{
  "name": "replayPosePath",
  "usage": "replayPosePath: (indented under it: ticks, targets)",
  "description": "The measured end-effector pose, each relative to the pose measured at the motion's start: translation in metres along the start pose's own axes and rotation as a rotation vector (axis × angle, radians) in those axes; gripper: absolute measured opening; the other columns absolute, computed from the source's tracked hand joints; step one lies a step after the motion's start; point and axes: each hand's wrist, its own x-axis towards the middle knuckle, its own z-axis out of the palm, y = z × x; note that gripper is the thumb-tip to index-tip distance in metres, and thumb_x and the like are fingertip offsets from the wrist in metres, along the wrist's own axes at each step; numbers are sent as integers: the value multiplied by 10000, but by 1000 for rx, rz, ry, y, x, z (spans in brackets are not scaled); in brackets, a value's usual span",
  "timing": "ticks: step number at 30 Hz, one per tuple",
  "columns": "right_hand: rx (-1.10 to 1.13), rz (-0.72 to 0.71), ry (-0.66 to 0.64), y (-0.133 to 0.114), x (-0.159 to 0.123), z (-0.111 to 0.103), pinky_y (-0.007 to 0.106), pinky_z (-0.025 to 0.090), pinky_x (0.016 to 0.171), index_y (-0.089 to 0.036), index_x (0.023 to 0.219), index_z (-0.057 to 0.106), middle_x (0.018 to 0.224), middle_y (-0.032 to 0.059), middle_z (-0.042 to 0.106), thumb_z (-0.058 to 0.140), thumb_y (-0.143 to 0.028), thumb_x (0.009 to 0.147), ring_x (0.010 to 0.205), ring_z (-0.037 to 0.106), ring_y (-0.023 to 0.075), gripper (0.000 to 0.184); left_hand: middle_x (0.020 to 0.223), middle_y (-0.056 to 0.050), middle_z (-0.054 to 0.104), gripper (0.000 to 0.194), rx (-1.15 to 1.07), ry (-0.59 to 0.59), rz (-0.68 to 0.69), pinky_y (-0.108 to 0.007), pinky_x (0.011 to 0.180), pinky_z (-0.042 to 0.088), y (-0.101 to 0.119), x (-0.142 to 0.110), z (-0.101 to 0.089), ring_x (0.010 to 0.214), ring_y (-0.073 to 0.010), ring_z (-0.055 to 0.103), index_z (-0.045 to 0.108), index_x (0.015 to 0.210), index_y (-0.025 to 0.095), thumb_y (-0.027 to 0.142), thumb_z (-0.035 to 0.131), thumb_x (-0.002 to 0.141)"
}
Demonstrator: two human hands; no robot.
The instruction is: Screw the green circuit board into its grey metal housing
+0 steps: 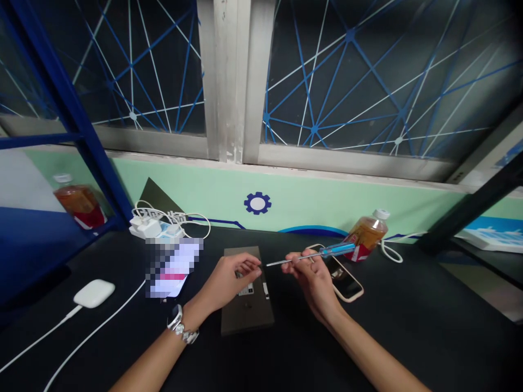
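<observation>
While the right hand (312, 286) pinches a slim screwdriver with a translucent blue handle and steel shaft (337, 250) in a narrow grip between thumb and fingers, the left hand (223, 286) curls over the top of a flat, dark grey rectangular device (245, 321), which lies at lower centre of the frame on the black worktop (388, 326). The left hand's grip is also narrow, but its fingers hide whether they hold anything small.

The screwdriver's long axis runs nearly level across the frame, with its tip pointing left, just beside the left fingertips and over the device's upper right part. The device's own long axis runs away from the person, so the two lie roughly crosswise. The left hand is nearer the device; the right comes in from its right side.

A silver-link wristwatch (176, 321) circles the left wrist. Under the right hand lies a smartphone in a pale beige case (347, 280), and beyond it stands a plastic bottle of amber drink with a white cap (368, 235). At the upper left of the worktop sit white plug chargers with tangled cable (151, 227), and a pixelated patch (174, 267) hides whatever lies below them.
</observation>
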Motion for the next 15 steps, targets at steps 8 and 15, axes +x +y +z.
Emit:
replayPosePath:
  ticks: [8,15]
  targets:
    - [28,11,2,6,-6,2,369,536,788,-262,904,449,875,-8,698,755,-306,763,757,683,182,340,813,-47,743,154,-79,32,-61,-272,701,531,-7,-1,5,756,-174,692,715,905,200,327,646,850]
    - [162,76,78,9,-5,2,387,551,816,-245,886,442,895,22,708,750,-255,761,783,698,196,332,863,-48,727,148,22,146,59,-263,702,509,5,0,7,779,-167,664,721,904,202,298,610,882]
